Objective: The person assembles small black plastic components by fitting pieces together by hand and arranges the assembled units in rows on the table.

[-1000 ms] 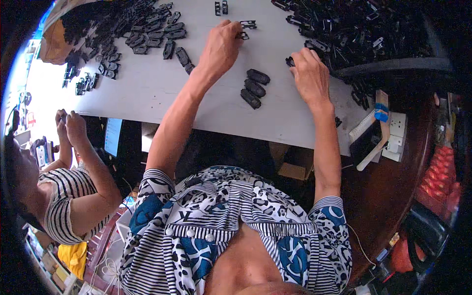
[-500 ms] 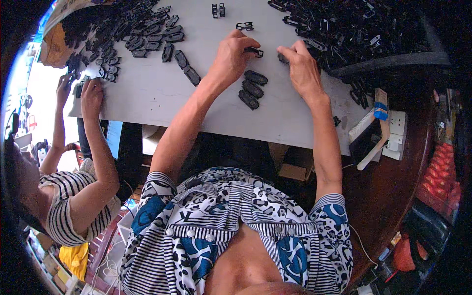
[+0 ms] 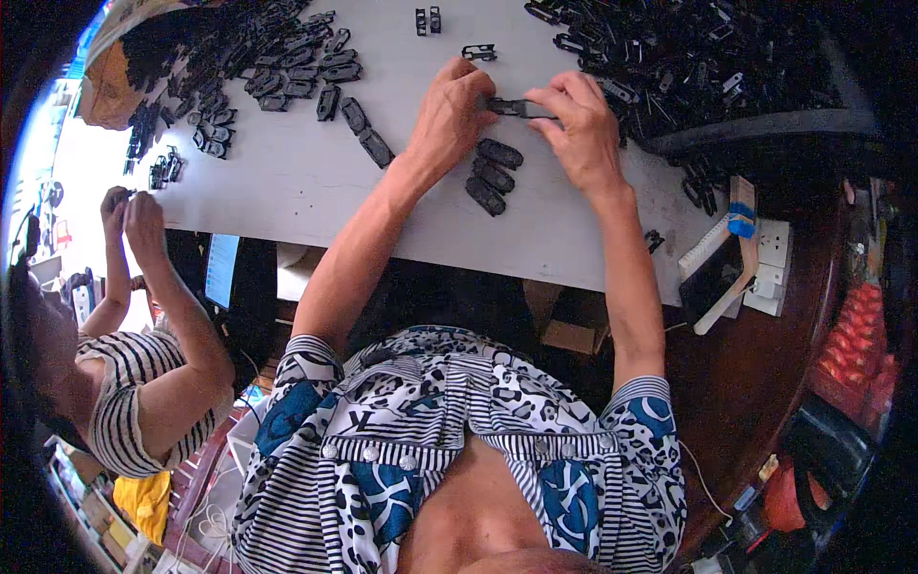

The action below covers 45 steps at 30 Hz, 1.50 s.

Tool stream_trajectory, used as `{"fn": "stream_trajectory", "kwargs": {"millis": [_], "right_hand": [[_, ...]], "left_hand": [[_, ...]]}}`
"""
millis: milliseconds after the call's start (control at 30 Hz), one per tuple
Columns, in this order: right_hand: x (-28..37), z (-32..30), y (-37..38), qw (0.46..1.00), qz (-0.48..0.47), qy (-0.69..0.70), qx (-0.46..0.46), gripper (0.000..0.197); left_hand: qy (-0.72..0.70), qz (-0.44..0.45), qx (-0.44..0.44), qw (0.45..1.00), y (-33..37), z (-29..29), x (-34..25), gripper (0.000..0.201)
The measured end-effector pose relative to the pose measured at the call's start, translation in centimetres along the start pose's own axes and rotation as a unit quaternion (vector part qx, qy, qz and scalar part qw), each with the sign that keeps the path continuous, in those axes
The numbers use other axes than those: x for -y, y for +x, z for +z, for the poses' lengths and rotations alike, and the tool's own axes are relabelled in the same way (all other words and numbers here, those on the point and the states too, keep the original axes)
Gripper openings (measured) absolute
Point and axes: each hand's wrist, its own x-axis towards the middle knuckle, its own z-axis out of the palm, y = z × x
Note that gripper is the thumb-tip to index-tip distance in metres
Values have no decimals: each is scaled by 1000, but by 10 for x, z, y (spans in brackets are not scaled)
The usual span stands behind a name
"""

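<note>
My left hand (image 3: 452, 113) pinches a small black plastic frame (image 3: 503, 107) between thumb and fingers. From the other side my right hand (image 3: 580, 129) pinches a dark piece (image 3: 540, 111), mostly hidden by the fingers. The two pieces meet end to end just above the table; whether they are joined I cannot tell. Three dark oval parts (image 3: 492, 177) lie in a slanting column below my hands. Beyond my left hand an open black frame (image 3: 479, 52) rests on the table, with two small upright black pieces (image 3: 427, 20) farther off.
Loose black parts heap up at the right (image 3: 688, 67) and far left (image 3: 220, 57) of the white table (image 3: 316, 196). Two oval parts (image 3: 366, 132) lie left of my arm. A brush (image 3: 736, 258) sits beside a power strip (image 3: 770, 263). A co-worker's hands (image 3: 134, 220) work at left.
My right hand has moved left, bringing its piece against the frame in my left hand. The co-worker's hands have drawn back from the table toward their body.
</note>
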Motion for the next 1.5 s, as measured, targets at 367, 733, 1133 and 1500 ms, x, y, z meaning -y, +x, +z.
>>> {"fn": "stream_trajectory", "kwargs": {"millis": [367,733,1133,1500], "right_hand": [[0,23,12,997,37,55,50,33],[5,25,14,997,3,-25,70,19],[11,20,4,992,-6,50,118,26],[-18,-24,-40,941,181,-272,85,21]], "left_hand": [[-20,14,-14,1000,0,2,7,32],[-16,29,-10,999,1,3,9,33],[81,-5,16,997,25,-27,3,32],[146,20,-15,989,54,13,10,23]]}}
